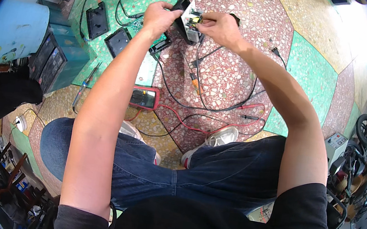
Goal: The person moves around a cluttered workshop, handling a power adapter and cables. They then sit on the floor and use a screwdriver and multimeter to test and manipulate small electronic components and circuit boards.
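Note:
My left hand [159, 18] grips the black plastic case of an opened power adapter [182, 30], tilted up off the terrazzo floor. The fingers of my right hand [217, 26] are at its exposed circuit board [193, 19], which carries a yellow part; whether they pinch something small is hidden. Left of it lie a green circuit board [136, 25] and an empty black case half [118, 40], partly behind my left forearm. Another black case half [97, 21] lies farther left. A red multimeter [145, 98] rests nearer my shoes, partly covered by my left forearm.
A soldering iron [86, 83] lies left of my forearm. Test probes [250, 117] and black cables [205, 108] cross the floor. An orange connector [194, 80] lies in the middle. Batteries [49, 57] and a blue bucket [15, 34] stand at the left; a grey box [335, 144] is at the right.

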